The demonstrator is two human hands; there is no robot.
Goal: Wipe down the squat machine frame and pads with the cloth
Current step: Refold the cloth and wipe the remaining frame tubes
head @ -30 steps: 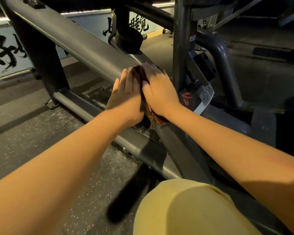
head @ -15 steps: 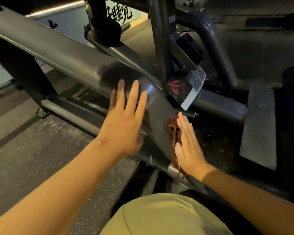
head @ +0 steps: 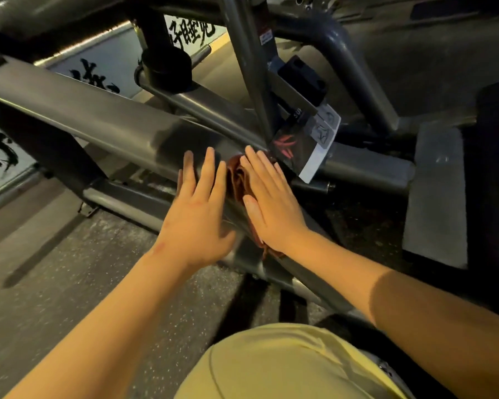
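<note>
One cloth (head: pixel 236 177) under right hand (head: pixel 274 210), on frame (head: pixel 113 125)

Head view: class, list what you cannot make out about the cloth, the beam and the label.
Cloth: mostly hidden under the right hand; its shape is unknown.
Beam: upper end cut off by the left edge, lower end behind the right forearm.
Label: print too small and dim to read.

Speckled rubber floor (head: pixel 69 283) w/ machine's base rail (head: pixel 121 203) on it & grey plate (head: pixel 435 197) at rt.
</note>
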